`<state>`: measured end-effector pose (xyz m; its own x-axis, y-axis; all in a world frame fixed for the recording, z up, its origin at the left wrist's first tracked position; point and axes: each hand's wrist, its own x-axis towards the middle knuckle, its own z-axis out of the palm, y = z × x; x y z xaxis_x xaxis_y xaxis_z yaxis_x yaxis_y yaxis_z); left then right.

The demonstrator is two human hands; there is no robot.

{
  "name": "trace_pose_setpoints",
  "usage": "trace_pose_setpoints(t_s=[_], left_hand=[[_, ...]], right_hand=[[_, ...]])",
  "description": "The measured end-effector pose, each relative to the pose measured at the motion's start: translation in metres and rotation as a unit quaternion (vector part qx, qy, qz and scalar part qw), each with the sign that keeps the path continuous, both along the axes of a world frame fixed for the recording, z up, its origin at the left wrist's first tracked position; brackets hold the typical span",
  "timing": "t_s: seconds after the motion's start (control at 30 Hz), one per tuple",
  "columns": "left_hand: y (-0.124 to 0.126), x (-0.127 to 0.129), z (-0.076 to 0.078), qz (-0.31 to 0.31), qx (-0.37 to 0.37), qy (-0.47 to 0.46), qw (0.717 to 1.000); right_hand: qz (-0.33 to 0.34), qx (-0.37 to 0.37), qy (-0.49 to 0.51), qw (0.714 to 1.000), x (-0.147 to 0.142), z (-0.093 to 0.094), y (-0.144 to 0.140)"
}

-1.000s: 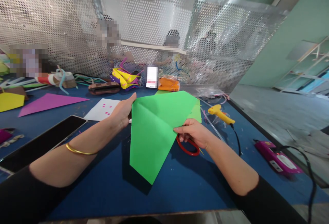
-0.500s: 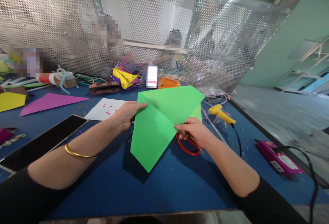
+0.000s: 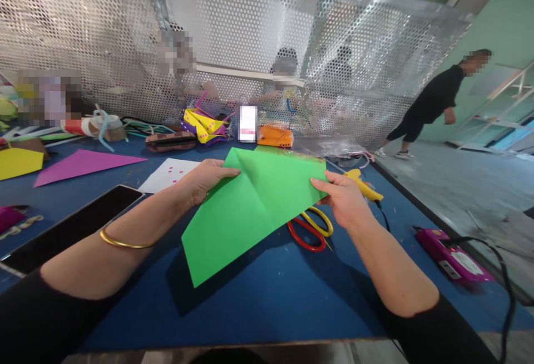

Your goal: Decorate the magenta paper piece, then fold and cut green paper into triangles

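Note:
A green sheet of paper (image 3: 250,208) with fold creases hangs above the blue table (image 3: 271,297). My left hand (image 3: 204,180) pinches its upper left edge. At the sheet's upper right corner, my right hand (image 3: 344,200) grips it. The sheet is spread out flat between both hands, its lower corner pointing toward me. Scissors with a red and a yellow handle (image 3: 311,227) lie on the table just under the sheet's right side.
A yellow glue gun (image 3: 362,183) lies right of my right hand, a magenta device (image 3: 448,252) with a black cable further right. A dark tablet (image 3: 70,227), white paper (image 3: 169,175) and magenta triangle (image 3: 79,163) lie left. A perforated metal screen (image 3: 250,47) backs the table. A person (image 3: 429,102) walks at right.
The green sheet opened out wider and swung its lower corner leftward. My right hand moved from the sheet's middle edge up to its right corner, uncovering the scissors. A person walked into view at right.

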<state>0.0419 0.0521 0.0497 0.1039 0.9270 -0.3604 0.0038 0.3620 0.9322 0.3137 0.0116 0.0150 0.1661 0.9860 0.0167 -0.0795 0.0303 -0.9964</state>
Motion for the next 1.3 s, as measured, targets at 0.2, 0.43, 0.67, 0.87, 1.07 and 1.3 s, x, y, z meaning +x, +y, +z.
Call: trace_pose_setpoints(t_s=[0.2,0.43,0.67,0.87,1.07,1.3], left_hand=[[0.009,-0.009,-0.003,-0.027,-0.013,-0.001,1.000],[0.017,-0.020,-0.011,-0.061,0.001,-0.016,0.998],[0.013,-0.015,-0.008,-0.085,0.003,0.005,0.996],[0.014,-0.016,-0.011,-0.099,0.038,0.007,0.994],[0.014,-0.014,-0.009,-0.071,0.030,0.017,0.997],[0.021,-0.013,-0.012,0.029,0.047,-0.052,0.997]], right_hand=[[0.024,-0.014,-0.048,0.998,0.005,-0.005,0.003],[0.028,-0.003,-0.093,0.995,0.008,-0.011,0.005],[0.030,0.008,-0.119,0.992,0.015,-0.012,0.010],[0.042,0.005,-0.123,0.991,0.023,-0.005,0.010],[0.033,-0.002,-0.101,0.994,0.019,-0.004,0.010],[0.036,-0.017,-0.054,0.998,0.014,-0.005,0.009]])
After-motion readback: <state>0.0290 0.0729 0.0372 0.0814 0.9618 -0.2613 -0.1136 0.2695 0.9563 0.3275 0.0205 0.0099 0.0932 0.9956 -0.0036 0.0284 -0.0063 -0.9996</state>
